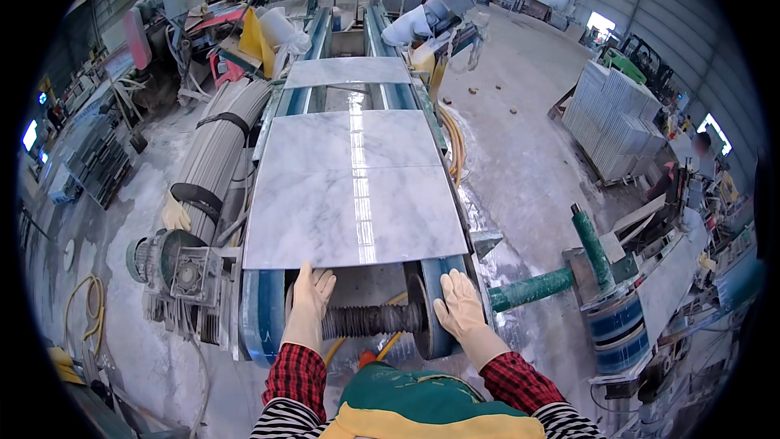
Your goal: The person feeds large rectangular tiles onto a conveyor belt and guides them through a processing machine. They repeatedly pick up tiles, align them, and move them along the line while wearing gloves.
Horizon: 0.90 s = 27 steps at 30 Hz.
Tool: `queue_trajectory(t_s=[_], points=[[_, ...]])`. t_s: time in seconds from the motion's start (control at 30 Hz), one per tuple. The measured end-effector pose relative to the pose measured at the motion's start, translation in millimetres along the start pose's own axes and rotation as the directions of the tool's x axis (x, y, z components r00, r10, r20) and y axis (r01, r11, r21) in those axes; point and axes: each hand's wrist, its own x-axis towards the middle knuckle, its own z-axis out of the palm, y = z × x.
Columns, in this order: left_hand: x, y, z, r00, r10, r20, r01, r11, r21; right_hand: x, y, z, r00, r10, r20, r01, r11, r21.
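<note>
Polished white marble slabs with grey veins lie on a belt conveyor in front of me: two meet edge to edge as the near slab (317,215) and the slab behind it (317,138). Farther along sits another slab (325,71). My left hand (310,297), in a cream rubber glove, has its fingers stretched toward the near slab's front edge at the left; whether they touch it I cannot tell. Gloved alike, my right hand (461,305) rests with fingers spread on the right blue belt (443,268), just short of the slab. Neither hand holds anything.
A ribbed roller shaft (370,321) spans the conveyor's near end. At left are a motor (187,264) and a strapped bundle of long grey strips (219,146). A green post (532,289) stands at right, with stacked slabs (613,122) beyond and a person (703,154) farther off.
</note>
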Motion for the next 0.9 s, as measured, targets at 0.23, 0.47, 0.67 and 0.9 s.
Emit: queue_trajectory(t_s=[0.23, 0.47, 0.67, 0.9], points=[[23, -13, 27, 0.997, 0.006, 0.079, 0.013, 0.973, -0.23, 2, -2, -8, 0.988, 0.021, 0.151, -0.019, 1.0, -0.014], [9, -20, 29, 0.993, 0.099, 0.064, -0.091, 0.988, -0.126, -4, -1, -7, 0.986, 0.04, 0.163, -0.044, 0.999, 0.018], [-9, -27, 12, 0.996, 0.072, 0.053, -0.069, 0.996, -0.056, -6, -1, -3, 0.996, 0.001, 0.09, -0.005, 0.999, 0.044], [-52, -35, -17, 1.0, 0.016, -0.023, -0.017, 1.0, -0.019, -27, -3, -36, 0.993, -0.067, 0.102, 0.035, 0.956, 0.292]])
